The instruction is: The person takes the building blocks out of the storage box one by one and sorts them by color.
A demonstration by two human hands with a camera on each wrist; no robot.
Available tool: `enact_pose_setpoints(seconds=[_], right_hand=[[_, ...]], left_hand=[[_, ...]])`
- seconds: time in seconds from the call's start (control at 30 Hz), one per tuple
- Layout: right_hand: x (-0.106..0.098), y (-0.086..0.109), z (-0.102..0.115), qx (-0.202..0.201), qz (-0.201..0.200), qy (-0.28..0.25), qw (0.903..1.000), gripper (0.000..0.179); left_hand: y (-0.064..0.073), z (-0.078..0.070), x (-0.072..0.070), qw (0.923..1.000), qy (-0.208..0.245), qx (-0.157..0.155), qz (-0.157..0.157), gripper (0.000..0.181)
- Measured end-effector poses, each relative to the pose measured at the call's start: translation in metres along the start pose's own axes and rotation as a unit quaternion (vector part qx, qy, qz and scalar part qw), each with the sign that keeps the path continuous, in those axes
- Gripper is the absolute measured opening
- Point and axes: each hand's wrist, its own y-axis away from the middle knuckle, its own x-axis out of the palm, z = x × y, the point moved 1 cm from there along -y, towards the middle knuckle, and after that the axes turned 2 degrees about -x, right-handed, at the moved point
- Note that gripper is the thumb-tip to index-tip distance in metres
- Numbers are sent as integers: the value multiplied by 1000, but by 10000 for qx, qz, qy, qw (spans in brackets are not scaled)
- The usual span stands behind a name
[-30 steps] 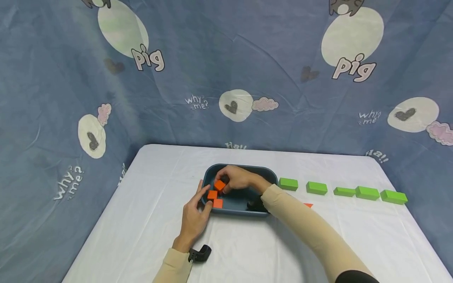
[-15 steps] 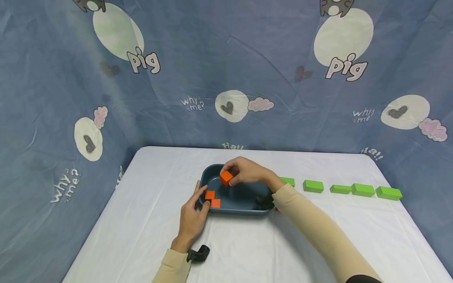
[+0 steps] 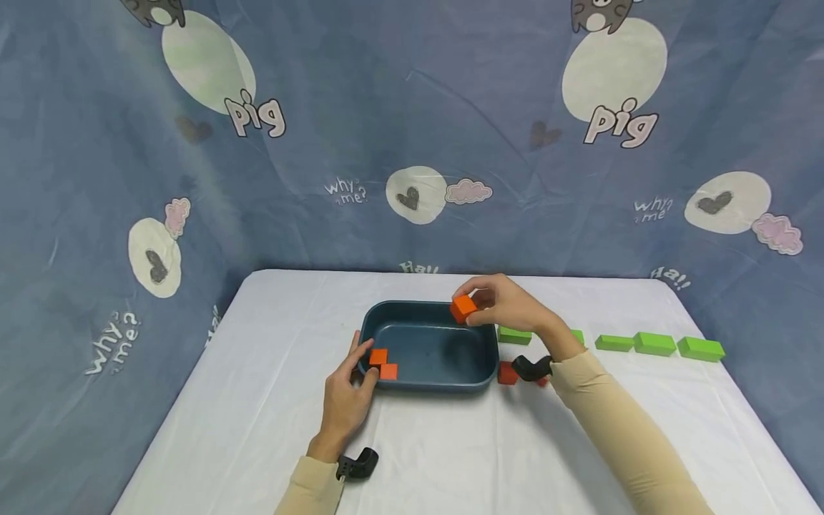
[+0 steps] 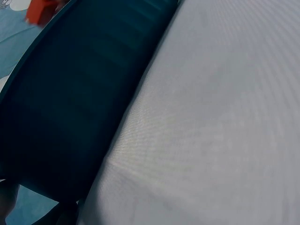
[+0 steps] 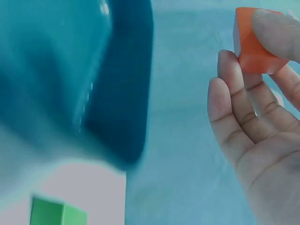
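Note:
My right hand (image 3: 508, 304) pinches an orange cube (image 3: 463, 308) between thumb and fingers, above the back right corner of a dark blue tray (image 3: 428, 387). In the right wrist view the thumb presses that cube (image 5: 255, 44) against the fingers, while other fingers extend beside it. My left hand (image 3: 347, 404) rests against the tray's left end, fingers fairly straight along the outside and thumb at the front left corner. Inside that corner lie two orange cubes, one (image 3: 378, 356) behind the other (image 3: 388, 371). The left wrist view shows mostly the tray's side (image 4: 84, 93).
Several green blocks (image 3: 654, 344) stand in a row right of the tray, one partly behind the right forearm. A red-orange block (image 3: 507, 373) sits by the tray's right end, with another reddish piece (image 3: 542, 382) partly hidden by the wrist camera. White cloth (image 3: 438, 458) covers the table.
My right hand has lifted an orange cube from the tray's left part and carried it right, to the back right rim. The left hand keeps its place at the tray.

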Motion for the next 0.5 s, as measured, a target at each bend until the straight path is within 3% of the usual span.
enact_pose_setpoints(seconds=[0.3, 0.5], right_hand=[[-28, 58, -18, 321, -765, -304, 9961, 35], [-42, 94, -28, 596, -1075, -6, 9924, 37]], left_hand=[[3, 3, 1, 10000, -3, 50, -45, 53], [2, 2, 1, 9999, -4, 138, -60, 52]])
